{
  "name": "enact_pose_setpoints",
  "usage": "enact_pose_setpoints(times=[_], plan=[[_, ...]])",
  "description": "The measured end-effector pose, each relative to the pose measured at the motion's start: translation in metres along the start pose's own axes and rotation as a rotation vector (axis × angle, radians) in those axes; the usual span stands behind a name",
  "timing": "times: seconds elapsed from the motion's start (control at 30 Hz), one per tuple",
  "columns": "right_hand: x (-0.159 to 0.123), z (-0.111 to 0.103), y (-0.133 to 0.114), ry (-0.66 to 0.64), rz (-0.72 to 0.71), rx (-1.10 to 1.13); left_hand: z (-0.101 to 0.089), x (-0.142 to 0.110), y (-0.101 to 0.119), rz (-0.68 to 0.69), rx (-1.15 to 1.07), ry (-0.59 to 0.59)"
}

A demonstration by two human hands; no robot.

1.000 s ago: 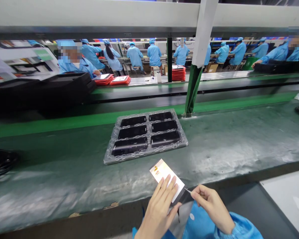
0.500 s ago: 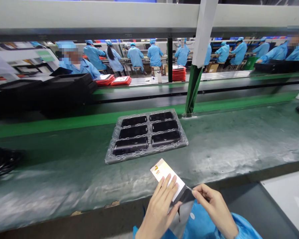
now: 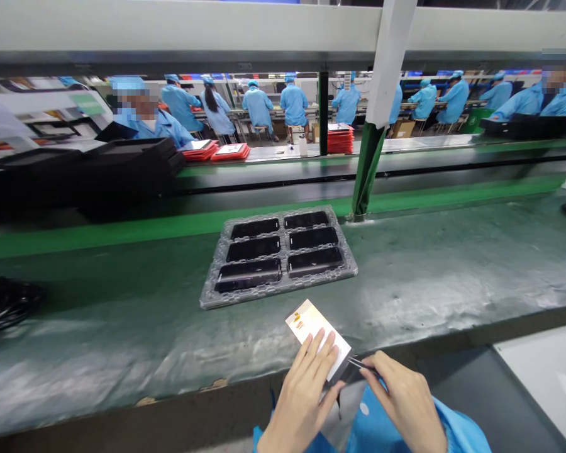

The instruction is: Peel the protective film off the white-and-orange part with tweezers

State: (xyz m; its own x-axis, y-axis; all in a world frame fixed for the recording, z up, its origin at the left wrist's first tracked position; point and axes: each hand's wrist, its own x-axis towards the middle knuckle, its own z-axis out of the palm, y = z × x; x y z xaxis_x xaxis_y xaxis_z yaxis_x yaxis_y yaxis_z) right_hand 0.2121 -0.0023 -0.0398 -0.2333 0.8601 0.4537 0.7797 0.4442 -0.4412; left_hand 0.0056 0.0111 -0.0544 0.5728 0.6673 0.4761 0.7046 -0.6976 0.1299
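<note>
A phone (image 3: 314, 319) with a lit white screen and a small yellow picture is at the bench's front edge. My left hand (image 3: 304, 390) holds it, fingers laid across the screen and thumb at its lower edge. Thin metal tweezers (image 3: 357, 363) are pinched in my right hand (image 3: 399, 393), their tips at the phone's near right end. Whether the tips grip anything is too small to tell. Just beyond lies a clear plastic tray (image 3: 276, 293) with several dark phone screens (image 3: 249, 275) in its pockets.
A post (image 3: 370, 157) stands behind the tray. Black cables (image 3: 7, 302) lie at the left, black trays (image 3: 127, 170) are stacked at the back left. Red stacks (image 3: 340, 138) stand across the line. Several people in blue work beyond. A white surface (image 3: 547, 365) is at my right.
My right hand has shifted slightly, and the tweezers' two prongs now show more plainly at the phone's end. My left hand and the phone have stayed in place.
</note>
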Motion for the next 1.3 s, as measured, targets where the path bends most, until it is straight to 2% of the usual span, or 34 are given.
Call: enact_pose_setpoints(times=[0.23, 0.5, 0.63, 0.8, 0.9, 1.03, 1.3], plan=[[0.005, -0.003, -0.001, -0.003, -0.067, -0.090, -0.001, 0.002, 0.000, 0.000, -0.006, 0.023], [0.001, 0.000, 0.004, -0.055, -0.067, -0.055, 0.001, 0.002, 0.000, -0.009, -0.015, 0.022], [-0.001, 0.002, 0.006, -0.158, 0.074, 0.061, 0.001, 0.003, 0.000, -0.005, -0.005, 0.020], [0.003, 0.003, 0.009, -0.338, 0.415, 0.326, 0.001, 0.002, 0.002, -0.005, 0.003, 0.014], [0.008, 0.002, 0.009, -0.411, 0.546, 0.416, 0.000, 0.002, 0.003, -0.007, 0.008, 0.020], [0.010, 0.004, 0.010, -0.452, 0.635, 0.529, 0.000, 0.002, 0.002, -0.007, 0.012, 0.031], [0.012, 0.006, 0.012, -0.451, 0.710, 0.744, 0.001, 0.004, 0.005, -0.010, 0.016, 0.042]])
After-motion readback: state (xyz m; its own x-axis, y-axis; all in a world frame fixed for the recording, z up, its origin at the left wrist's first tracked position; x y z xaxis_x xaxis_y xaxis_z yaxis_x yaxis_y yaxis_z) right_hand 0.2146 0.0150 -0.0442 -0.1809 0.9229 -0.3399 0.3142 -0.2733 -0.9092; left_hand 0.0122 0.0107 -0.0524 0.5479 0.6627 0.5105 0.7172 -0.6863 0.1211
